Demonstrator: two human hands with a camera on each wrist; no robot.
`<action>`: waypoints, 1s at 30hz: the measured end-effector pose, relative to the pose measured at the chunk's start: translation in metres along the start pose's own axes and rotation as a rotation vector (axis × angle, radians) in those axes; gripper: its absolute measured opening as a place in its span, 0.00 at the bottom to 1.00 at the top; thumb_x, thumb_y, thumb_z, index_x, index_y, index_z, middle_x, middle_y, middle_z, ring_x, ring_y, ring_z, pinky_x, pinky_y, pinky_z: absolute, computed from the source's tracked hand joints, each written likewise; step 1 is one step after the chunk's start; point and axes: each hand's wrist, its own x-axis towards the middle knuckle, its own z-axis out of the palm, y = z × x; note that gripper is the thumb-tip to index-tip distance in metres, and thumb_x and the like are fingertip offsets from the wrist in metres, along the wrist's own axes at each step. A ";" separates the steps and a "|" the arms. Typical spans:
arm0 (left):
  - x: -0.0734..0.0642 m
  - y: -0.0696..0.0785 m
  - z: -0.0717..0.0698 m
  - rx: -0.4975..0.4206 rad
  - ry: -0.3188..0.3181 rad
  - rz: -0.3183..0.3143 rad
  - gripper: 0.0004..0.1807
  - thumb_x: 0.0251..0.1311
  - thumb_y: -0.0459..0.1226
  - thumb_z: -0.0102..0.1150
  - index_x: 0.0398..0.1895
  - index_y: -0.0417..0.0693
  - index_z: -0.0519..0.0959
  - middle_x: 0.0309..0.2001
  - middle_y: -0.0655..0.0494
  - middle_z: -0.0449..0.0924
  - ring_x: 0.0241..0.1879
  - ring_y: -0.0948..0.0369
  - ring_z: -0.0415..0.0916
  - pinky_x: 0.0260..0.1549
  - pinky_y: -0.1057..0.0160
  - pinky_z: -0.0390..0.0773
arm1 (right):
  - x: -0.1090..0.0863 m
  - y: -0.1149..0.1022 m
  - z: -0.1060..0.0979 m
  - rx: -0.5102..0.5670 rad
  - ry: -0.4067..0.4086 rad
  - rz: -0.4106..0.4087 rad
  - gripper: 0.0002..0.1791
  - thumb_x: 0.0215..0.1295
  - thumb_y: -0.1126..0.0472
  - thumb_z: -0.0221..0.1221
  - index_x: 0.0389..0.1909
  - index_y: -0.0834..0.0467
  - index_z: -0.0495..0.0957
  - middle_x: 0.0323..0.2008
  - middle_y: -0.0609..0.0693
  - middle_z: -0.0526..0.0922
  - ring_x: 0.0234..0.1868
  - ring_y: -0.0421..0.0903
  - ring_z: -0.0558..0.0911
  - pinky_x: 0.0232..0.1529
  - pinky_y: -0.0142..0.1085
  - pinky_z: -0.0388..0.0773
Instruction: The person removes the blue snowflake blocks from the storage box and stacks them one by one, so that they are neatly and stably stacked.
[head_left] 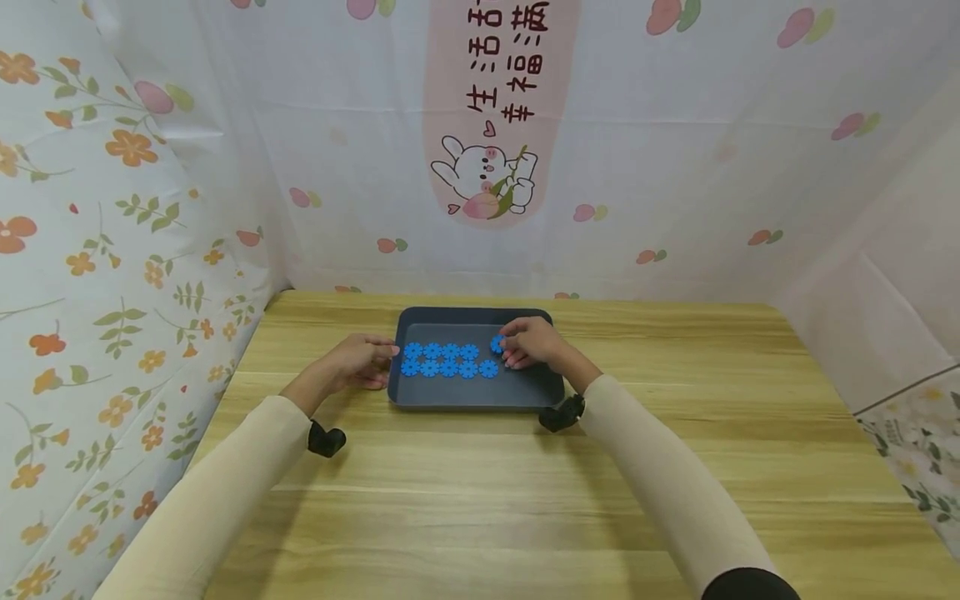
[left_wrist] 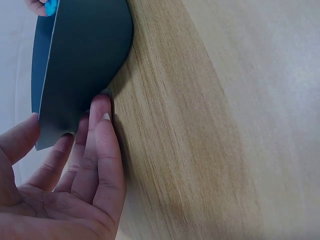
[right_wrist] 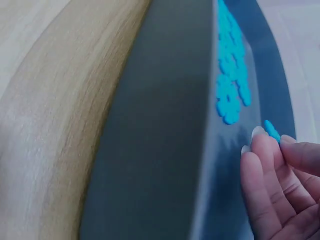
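The left hand [head_left: 362,360] pinches a dark grey, rectangular tray [head_left: 480,393] by its left edge, likely to steady it. The right hand [head_left: 534,340] pinches a round blue disc [head_left: 497,344], maybe plastic, near the far edge.

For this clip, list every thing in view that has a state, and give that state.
Tray: open side up, on the table
Nine discs: flat in the tray, rows of four and five; too small to tell if linked
Tenth disc: pinched in the right hand, apart from the rows
Right hand: thumb and fingertips on that disc
Left hand: gripping the tray's left end
Back cloth: hanging, creased
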 end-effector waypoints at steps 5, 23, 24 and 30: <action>0.001 -0.001 0.000 0.010 0.008 0.004 0.29 0.72 0.43 0.51 0.72 0.43 0.61 0.57 0.39 0.74 0.29 0.58 0.81 0.35 0.61 0.83 | -0.004 0.000 -0.006 0.049 0.004 -0.001 0.17 0.71 0.65 0.54 0.59 0.63 0.74 0.28 0.56 0.83 0.22 0.44 0.83 0.34 0.42 0.85; 0.002 -0.001 -0.005 -0.083 -0.049 0.020 0.31 0.74 0.41 0.48 0.76 0.46 0.55 0.63 0.34 0.68 0.36 0.55 0.83 0.41 0.54 0.84 | -0.031 0.012 -0.034 0.179 0.051 -0.057 0.20 0.71 0.64 0.55 0.61 0.66 0.70 0.27 0.53 0.82 0.24 0.42 0.85 0.32 0.37 0.85; 0.002 -0.001 -0.005 -0.087 -0.048 0.021 0.31 0.74 0.41 0.48 0.76 0.46 0.55 0.63 0.34 0.68 0.36 0.55 0.83 0.41 0.54 0.84 | -0.033 0.014 -0.035 0.190 0.058 -0.056 0.20 0.71 0.63 0.55 0.61 0.65 0.70 0.28 0.52 0.83 0.24 0.42 0.85 0.32 0.37 0.85; 0.002 -0.003 -0.005 -0.093 -0.051 0.020 0.30 0.74 0.40 0.48 0.75 0.45 0.56 0.60 0.34 0.71 0.35 0.56 0.84 0.41 0.54 0.84 | -0.042 0.026 -0.042 0.250 0.083 -0.047 0.20 0.72 0.64 0.55 0.62 0.65 0.69 0.29 0.53 0.83 0.24 0.41 0.84 0.34 0.37 0.85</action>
